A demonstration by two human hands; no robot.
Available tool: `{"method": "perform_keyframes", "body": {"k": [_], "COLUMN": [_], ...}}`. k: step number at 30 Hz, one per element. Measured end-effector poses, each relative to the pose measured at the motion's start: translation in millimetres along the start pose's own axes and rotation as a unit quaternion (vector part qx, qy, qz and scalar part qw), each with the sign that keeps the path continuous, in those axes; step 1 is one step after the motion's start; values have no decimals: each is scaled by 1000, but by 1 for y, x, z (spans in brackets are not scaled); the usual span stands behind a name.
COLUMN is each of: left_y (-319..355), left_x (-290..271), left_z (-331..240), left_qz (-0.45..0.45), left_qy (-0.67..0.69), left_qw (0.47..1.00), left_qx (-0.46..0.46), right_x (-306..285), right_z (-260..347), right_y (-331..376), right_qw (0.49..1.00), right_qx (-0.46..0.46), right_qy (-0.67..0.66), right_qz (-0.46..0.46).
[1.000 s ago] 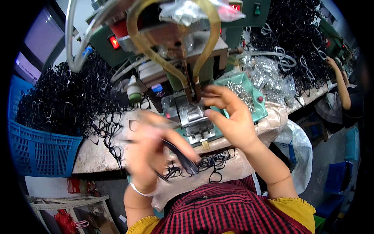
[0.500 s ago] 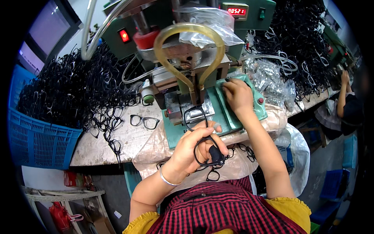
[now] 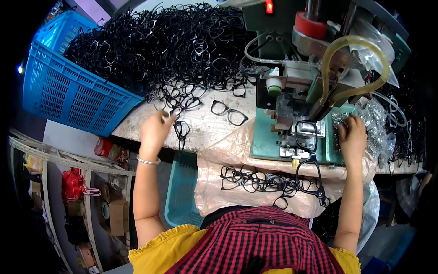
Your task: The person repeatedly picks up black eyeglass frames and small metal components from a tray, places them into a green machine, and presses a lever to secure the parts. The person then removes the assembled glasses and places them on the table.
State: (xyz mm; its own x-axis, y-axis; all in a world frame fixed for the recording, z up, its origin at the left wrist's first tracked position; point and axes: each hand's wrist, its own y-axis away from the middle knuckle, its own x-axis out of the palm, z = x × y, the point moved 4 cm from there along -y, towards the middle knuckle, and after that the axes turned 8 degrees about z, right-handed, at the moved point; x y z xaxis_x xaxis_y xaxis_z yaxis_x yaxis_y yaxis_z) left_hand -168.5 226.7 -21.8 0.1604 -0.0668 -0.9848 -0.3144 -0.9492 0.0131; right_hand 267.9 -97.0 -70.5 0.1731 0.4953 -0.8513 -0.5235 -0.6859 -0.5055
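Note:
A black eyeglass frame (image 3: 314, 155) stands on end at the press, one rim by the metal fixture (image 3: 291, 152) and the other hanging over the front edge; neither hand touches it. My left hand (image 3: 154, 131) is over the left part of the table, fingertips beside loose black eyeglass frames (image 3: 181, 130). Its fingers are smeared by motion, so a grip cannot be made out. At the green tray right of the press, my right hand (image 3: 354, 139) has its fingers bent down into small dark parts (image 3: 338, 119). Whatever those fingertips pinch is hidden.
A large heap of black eyeglass frames (image 3: 159, 50) fills the back left, beside a blue crate (image 3: 73, 86). One frame (image 3: 229, 113) lies apart on the table. Several more (image 3: 248, 179) rest on the plastic sheet at my lap. A yellowish hose (image 3: 326, 68) loops before the press.
My left hand has let go of the eyeglass frame, now at the press, and moved left to the loose frames. My right hand stays at the tray. The view has swung left.

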Motion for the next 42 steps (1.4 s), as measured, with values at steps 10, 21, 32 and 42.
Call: {"method": "perform_keyframes", "body": {"k": [10,21,32,42], "left_y": [-27,-80,-99,-99], "left_x": [80,14,36,22], "left_z": [-19,-99,-118,-135], "left_qz": [212,156,23,85], "left_qy": [323,551,678,447], "left_qw": [922,818,734,890], "left_qx": [12,64,43,43], "right_x": [-3,-12,10,-60], "right_z": [-2,-27,-14,86], "right_y": [-8,31,20,-22], "right_qw": [994,963,841,891], "right_qx": [30,142,261,-9], "right_qy": [-99,-226,-474,-446], "right_qz": [-47,-39,-28,-83]}}
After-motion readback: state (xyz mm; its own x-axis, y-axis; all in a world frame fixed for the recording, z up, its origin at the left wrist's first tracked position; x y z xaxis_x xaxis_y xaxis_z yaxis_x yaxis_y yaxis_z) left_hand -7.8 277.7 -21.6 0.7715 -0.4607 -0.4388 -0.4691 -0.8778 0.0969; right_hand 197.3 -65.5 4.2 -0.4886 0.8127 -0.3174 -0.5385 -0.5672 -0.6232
